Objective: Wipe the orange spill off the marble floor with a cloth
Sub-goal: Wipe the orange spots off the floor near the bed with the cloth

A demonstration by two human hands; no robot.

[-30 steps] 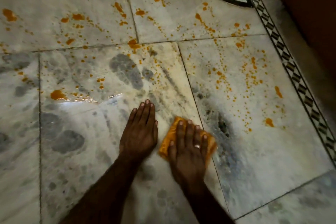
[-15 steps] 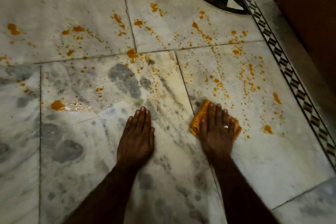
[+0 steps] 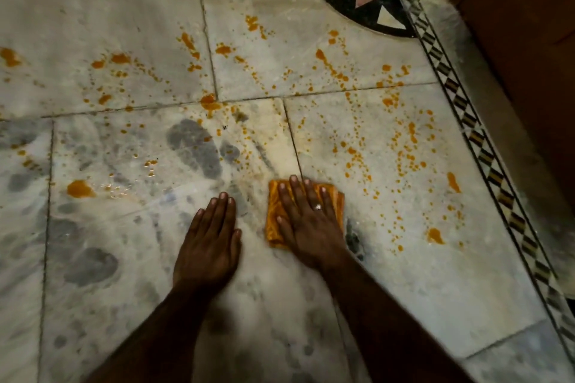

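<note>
Marble floor (image 3: 389,274) wet: I pin the soft cloth (image 3: 273,221) flat under right fingers (image 3: 298,196); left fingers (image 3: 217,211) flat, empty.

Dim room: checkered border (image 3: 485,146) edges what looks like a wooden door (image 3: 529,40)

We find no text, label, brand, number or sign that can be read anywhere in this view.
</note>
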